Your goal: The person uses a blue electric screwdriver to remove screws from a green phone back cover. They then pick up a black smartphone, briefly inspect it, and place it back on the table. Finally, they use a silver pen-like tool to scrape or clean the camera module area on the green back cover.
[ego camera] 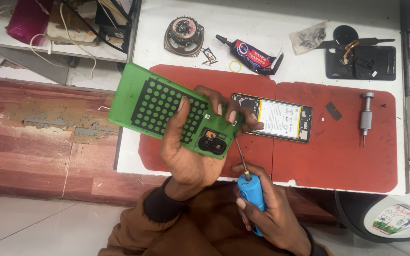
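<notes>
Green plastic fills the left hand [188, 151]: a phone back cover [167, 110], inside face up, with a black dotted grid and a black camera frame at its lower right end. Its long axis runs from about ten o'clock to four o'clock, with the camera end toward four o'clock. The palm sits under that end, the thumb lies across the grid, and the fingers curl over the far edge, so the hand is closed around the cover and holds it above the front left part of the table [262, 28].

At five o'clock from the cover, the right hand [266, 213] is wrapped around a blue-handled screwdriver [250, 189]. Its thin shaft points up toward eleven o'clock, and the tip reaches the cover's edge just beside the camera frame.

Under both lies a red mat [338, 156] on the white table. An opened phone [276, 118] rests on the mat at three o'clock from the cover, long axis roughly left to right, battery showing; the left fingertips overlap its near end. Farther toward three o'clock a silver screwdriver [366, 117] lies on the mat, tip toward six o'clock, with a small dark chip [333, 111] between it and the phone.

Beyond the mat, at twelve o'clock, sit a round speaker [183, 35], a black glue tube [252, 56], a yellow rubber ring [235, 66], a crumpled rag [308, 38] and a black tray [361, 61] holding small black parts.
</notes>
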